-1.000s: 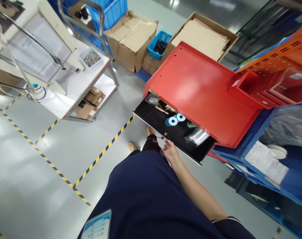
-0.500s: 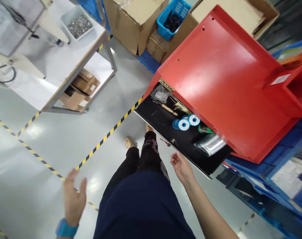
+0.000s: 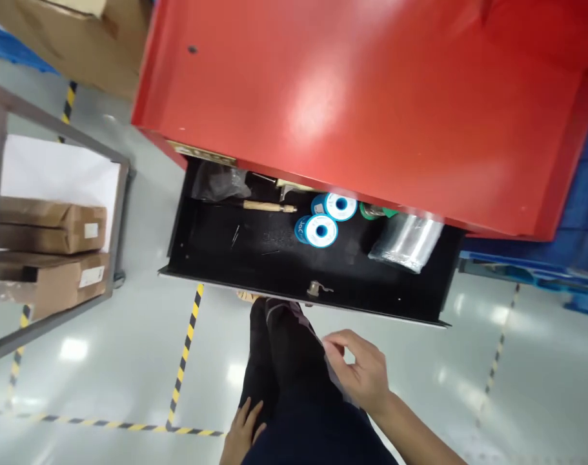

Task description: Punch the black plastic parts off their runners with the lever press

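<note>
A black drawer (image 3: pixel 274 258) stands pulled out from under a red metal cabinet top (image 3: pixel 361 97). Below its front edge, my right hand (image 3: pixel 364 371) hovers apart from it, thumb and forefinger closed in a loop with nothing visible between them. My left hand (image 3: pixel 243 429) is low beside my leg, fingers spread and holding nothing. Inside the drawer are two blue-and-white spools (image 3: pixel 321 231), a wooden-handled tool (image 3: pixel 269 206) and a clear-wrapped silvery roll (image 3: pixel 406 242). A lock piece (image 3: pixel 314 289) sits at the drawer's front.
To the left, a grey-framed cart (image 3: pixel 122 219) carries cardboard boxes (image 3: pixel 71 284) on its lower shelf. A large carton (image 3: pixel 90 45) stands behind it. Blue crates (image 3: pixel 579 219) are at the right. Yellow-black tape (image 3: pixel 184 355) marks the floor.
My view has turned and come closer to the drawer, which remains out. My left hand has dropped to beside my leg. The fingers of my right hand have closed together.
</note>
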A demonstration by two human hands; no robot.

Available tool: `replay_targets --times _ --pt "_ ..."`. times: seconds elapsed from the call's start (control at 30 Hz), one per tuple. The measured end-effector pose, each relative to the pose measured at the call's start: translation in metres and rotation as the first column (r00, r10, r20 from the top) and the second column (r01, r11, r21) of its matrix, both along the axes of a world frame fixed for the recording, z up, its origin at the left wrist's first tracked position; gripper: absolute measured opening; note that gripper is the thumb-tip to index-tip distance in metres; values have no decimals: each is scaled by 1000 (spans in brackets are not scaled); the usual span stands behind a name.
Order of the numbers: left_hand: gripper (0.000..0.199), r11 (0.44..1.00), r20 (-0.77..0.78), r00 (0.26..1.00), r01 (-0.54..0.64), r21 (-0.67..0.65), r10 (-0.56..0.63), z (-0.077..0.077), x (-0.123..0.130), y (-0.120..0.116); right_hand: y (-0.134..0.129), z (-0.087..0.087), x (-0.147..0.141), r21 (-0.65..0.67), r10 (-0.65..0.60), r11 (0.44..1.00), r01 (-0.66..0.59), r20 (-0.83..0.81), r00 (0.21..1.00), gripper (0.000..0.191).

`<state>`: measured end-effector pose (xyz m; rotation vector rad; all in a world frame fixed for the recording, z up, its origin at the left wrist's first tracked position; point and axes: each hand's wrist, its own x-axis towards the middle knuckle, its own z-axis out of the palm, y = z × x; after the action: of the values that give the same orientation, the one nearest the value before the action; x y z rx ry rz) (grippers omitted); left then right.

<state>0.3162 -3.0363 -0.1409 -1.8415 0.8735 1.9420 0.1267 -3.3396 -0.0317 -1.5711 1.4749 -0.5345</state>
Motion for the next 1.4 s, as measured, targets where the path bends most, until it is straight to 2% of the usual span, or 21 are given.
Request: replay_targets --times 0.2,0.3,0.43,0.53,0.63,0.7,0.8,0.9,1.03,1.17,1.23,1.27,1.33,1.37,1.4 --pt "49 997 9 998 66 40 -66 6 14 -16 -10 4 -4 -164 -5 986 7 17 1000 12" --pt "49 997 7 998 60 49 -60 10 18 -32 -21 8 -6 -275 6 961 -20 -52 999 12" --pt "50 996 9 997 70 57 -70 12 17 -47 -41 19 -15 -375 89 912 -169 -221 971 10" --pt "51 994 7 997 73 84 -74 12 14 -53 -57 22 -20 -396 153 887 -237 -231 961 10" --pt "54 988 -4 997 82 133 -82 12 10 -58 -75 14 -17 -410 121 888 -206 -224 967 5" --pt "57 982 -12 996 92 164 -92 13 9 -62 -91 3 -10 -418 86 882 -218 -312 946 12" --pt "59 976 -36 994 105 189 -100 17 6 -68 -116 -14 4 -378 85 868 -322 -526 846 31" --pt "56 986 18 996 89 143 -92 24 1 -72 -134 -25 16 -294 107 868 -399 -676 729 30" --pt "54 990 67 994 82 117 -90 33 -8 -76 -141 -30 24 -227 136 873 -432 -737 662 29" --pt "54 992 56 997 52 115 -59 35 -13 -76 -137 -35 23 -277 140 838 -471 -725 675 27" --pt "54 994 61 998 14 108 -21 36 -15 -75 -134 -37 19 -293 161 851 -435 -643 749 29" --pt "54 994 64 998 -9 104 3 36 -16 -74 -132 -37 16 -290 162 879 -378 -565 809 31" --pt "54 993 69 996 -69 97 63 38 -18 -73 -128 -34 10 -216 92 961 -173 -339 936 33" --pt "55 990 70 992 -107 92 101 39 -19 -73 -126 -30 6 -141 7 989 -36 -200 980 33" --pt "56 984 71 986 -159 85 153 40 -20 -74 -125 -25 3 -43 -103 994 100 -63 993 33"
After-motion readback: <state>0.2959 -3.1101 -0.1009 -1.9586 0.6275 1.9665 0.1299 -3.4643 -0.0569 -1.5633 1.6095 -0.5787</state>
